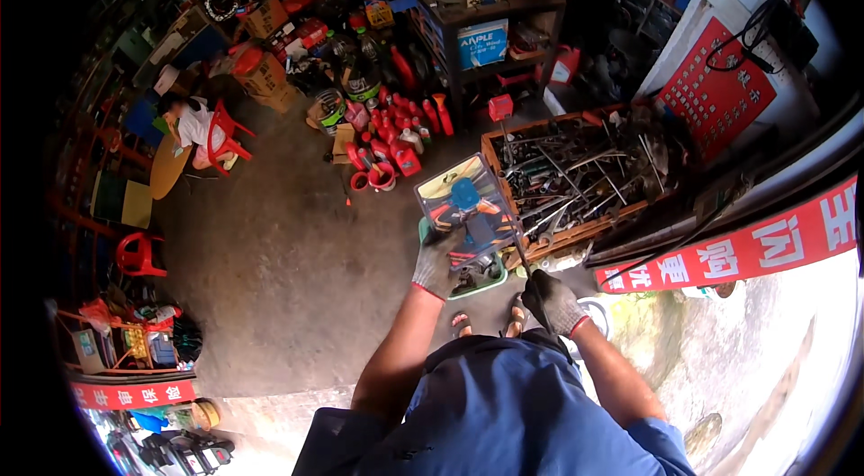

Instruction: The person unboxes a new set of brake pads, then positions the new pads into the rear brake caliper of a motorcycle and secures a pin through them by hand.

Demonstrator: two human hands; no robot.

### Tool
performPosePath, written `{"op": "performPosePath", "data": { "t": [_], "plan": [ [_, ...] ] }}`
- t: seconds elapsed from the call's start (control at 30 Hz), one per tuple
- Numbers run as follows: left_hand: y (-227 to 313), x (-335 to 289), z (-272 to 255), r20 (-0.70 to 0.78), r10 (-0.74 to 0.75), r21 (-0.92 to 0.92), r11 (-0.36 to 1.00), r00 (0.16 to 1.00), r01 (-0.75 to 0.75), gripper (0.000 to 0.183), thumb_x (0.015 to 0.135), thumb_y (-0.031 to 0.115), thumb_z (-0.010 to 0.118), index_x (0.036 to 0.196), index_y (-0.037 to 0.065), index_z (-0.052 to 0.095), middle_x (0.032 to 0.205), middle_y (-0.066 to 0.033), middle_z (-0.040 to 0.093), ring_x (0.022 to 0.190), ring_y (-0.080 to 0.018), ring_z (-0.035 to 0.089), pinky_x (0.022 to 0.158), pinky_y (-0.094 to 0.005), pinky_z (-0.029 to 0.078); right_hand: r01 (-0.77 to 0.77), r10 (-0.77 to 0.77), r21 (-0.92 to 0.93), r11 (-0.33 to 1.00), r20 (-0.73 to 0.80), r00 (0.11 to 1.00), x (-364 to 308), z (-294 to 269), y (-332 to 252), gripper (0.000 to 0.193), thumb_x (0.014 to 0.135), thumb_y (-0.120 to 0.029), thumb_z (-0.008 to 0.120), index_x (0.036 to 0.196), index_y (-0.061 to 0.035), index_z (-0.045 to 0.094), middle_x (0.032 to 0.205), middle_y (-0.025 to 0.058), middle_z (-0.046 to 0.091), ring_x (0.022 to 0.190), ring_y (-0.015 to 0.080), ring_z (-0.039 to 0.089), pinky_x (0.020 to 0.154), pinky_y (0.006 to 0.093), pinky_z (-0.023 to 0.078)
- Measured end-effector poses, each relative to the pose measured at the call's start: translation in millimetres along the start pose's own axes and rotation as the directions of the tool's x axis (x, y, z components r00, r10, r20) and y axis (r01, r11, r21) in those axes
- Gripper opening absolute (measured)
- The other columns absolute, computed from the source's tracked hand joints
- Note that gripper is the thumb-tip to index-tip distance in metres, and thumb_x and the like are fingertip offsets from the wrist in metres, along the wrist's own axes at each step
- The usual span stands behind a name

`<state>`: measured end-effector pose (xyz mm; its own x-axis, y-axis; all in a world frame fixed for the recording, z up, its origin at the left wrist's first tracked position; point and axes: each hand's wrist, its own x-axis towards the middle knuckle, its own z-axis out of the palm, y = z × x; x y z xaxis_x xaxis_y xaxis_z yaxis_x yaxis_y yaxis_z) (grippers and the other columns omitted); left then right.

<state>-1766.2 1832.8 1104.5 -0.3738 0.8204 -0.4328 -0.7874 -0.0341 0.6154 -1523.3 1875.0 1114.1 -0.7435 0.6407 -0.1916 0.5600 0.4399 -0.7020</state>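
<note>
My left hand (436, 264), in a grey glove with a red cuff, holds up a clear plastic box (463, 209) of small tools with blue and orange parts inside. My right hand (552, 300), in a dark glove, grips a long thin dark tool (525, 262) whose tip points up toward the box's lower right corner. Below the box lies a green tray (495, 279) with dark metal parts. My feet in sandals (462, 325) stand just under it on the concrete floor.
A wooden crate (576, 177) full of wrenches and metal tools sits to the right. Red bottles and cans (394, 136) stand on the floor behind. Shelves (490, 35) with boxes are at the back. Red plastic chairs (137, 253) are at the left. Red banners (747, 246) hang at the right.
</note>
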Motion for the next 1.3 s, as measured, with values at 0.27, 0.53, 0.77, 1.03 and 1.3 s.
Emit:
{"op": "performPosePath", "data": {
  "t": [0.27,0.53,0.77,1.03,1.3],
  "plan": [
    [3,7,-7,-0.042,0.016,0.073,0.997,0.999,-0.013,0.039,0.089,0.0,0.06,0.127,0.004,0.057,0.118,-0.0078,0.064,0.106,-0.0226,0.063,0.087,-0.0388,0.056,-0.111,0.109,-0.043,0.993,-0.056,0.993,12,5,6,0.033,0.085,-0.033,0.062,0.098,-0.0023,0.06,0.085,0.0244,0.064,0.084,0.0443,0.062,0.07,0.049,0.049],
    [10,12,-7,-0.043,0.088,0.211,0.974,0.995,-0.077,0.035,0.084,-0.001,0.067,0.119,0.005,0.062,0.11,-0.0052,0.066,0.097,-0.0184,0.064,0.08,-0.0359,0.055,0.045,-0.046,-0.022,0.999,-0.062,0.997,22,14,14,0.028,0.087,-0.029,0.06,0.096,-0.0028,0.059,0.085,0.0238,0.063,0.083,0.043,0.062,0.069,0.049,0.049],
    [18,11,3,-0.022,0.06,0.212,0.976,0.998,-0.054,0.035,0.085,-0.001,0.066,0.119,0.004,0.062,0.111,-0.0048,0.066,0.099,-0.018,0.064,0.082,-0.0346,0.055,-0.124,0.12,-0.069,0.99,-0.05,0.991,30,1,-2,0.026,0.087,-0.027,0.059,0.093,-0.002,0.057,0.084,0.0233,0.062,0.081,0.0429,0.061,0.07,0.0493,0.049],
    [10,22,-11,-0.012,0.1,0.348,0.933,0.995,-0.09,0.037,0.086,-0.004,0.062,0.122,0.002,0.06,0.113,-0.0064,0.066,0.1,-0.0185,0.065,0.084,-0.0345,0.056,-0.146,0.149,0.141,0.979,-0.011,0.989,32,1,1,0.029,0.088,-0.03,0.058,0.093,-0.001,0.059,0.088,0.0242,0.063,0.085,0.0435,0.06,0.069,0.0464,0.048],
    [14,13,2,-0.044,0.058,0.3,0.953,0.997,-0.043,0.039,0.084,-0.004,0.064,0.123,0.002,0.06,0.113,-0.006,0.066,0.099,-0.0178,0.064,0.085,-0.0334,0.054,-0.089,0.09,0.021,0.996,-0.06,0.994,32,9,7,0.028,0.089,-0.029,0.056,0.094,-0.0022,0.061,0.085,0.0248,0.063,0.08,0.0443,0.06,0.067,0.0475,0.048]
  ]
}}
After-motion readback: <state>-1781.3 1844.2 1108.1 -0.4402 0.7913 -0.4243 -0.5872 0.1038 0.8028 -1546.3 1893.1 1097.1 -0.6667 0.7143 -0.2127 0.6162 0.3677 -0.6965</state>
